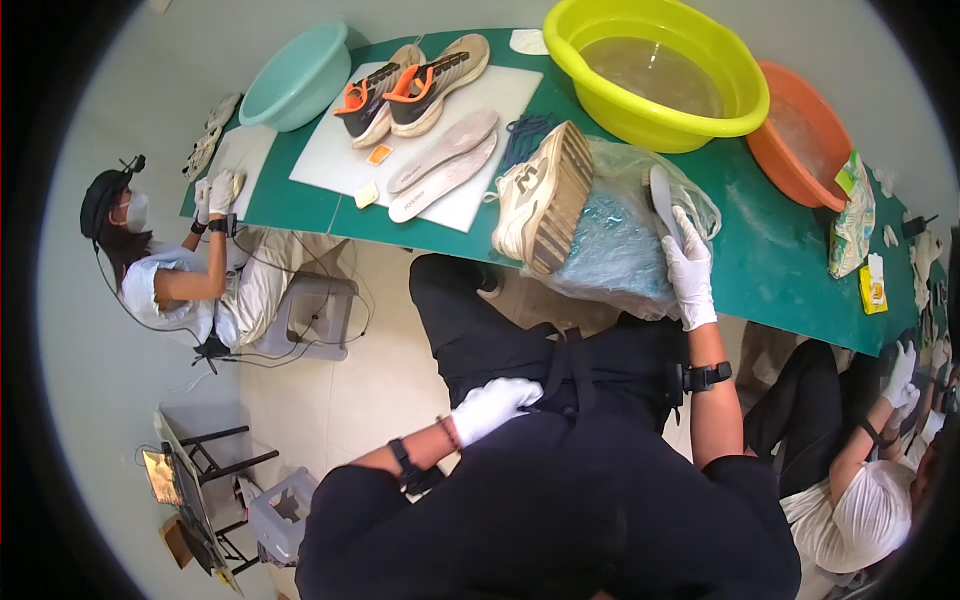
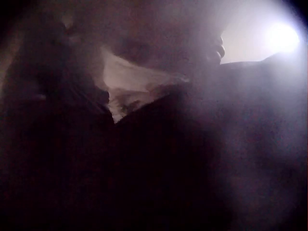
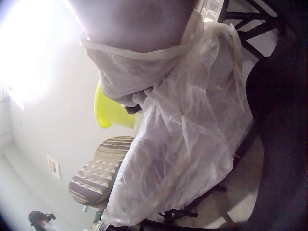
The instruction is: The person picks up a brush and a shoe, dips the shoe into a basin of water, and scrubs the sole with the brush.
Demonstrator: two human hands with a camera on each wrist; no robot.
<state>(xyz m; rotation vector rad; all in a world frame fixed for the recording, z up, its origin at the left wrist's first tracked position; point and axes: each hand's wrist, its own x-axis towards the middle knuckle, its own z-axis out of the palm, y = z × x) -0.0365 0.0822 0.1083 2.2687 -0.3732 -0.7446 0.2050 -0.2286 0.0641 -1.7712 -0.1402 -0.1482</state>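
My white-gloved right hand (image 1: 690,270) pinches the lower end of a narrow grey brush-like piece (image 1: 662,198) over a clear plastic bag (image 1: 615,245). Beside it to the left, a beige shoe (image 1: 535,195) lies on its side on the bag, its ridged sole turned right. The right wrist view shows the glove cuff (image 3: 130,62), the sole (image 3: 101,171) and the plastic (image 3: 183,139) draped down over the table edge. Down in my lap rests my gloved left hand (image 1: 495,407), fingers relaxed on the black clothing. The left wrist view is mostly dark.
A yellow basin (image 1: 740,125) holding cloudy water stands at the back, an orange basin (image 1: 800,140) to its right. Left on a white board (image 1: 325,165) sit a pair of shoes (image 1: 430,90) and insoles (image 1: 440,175). People sit working at both sides.
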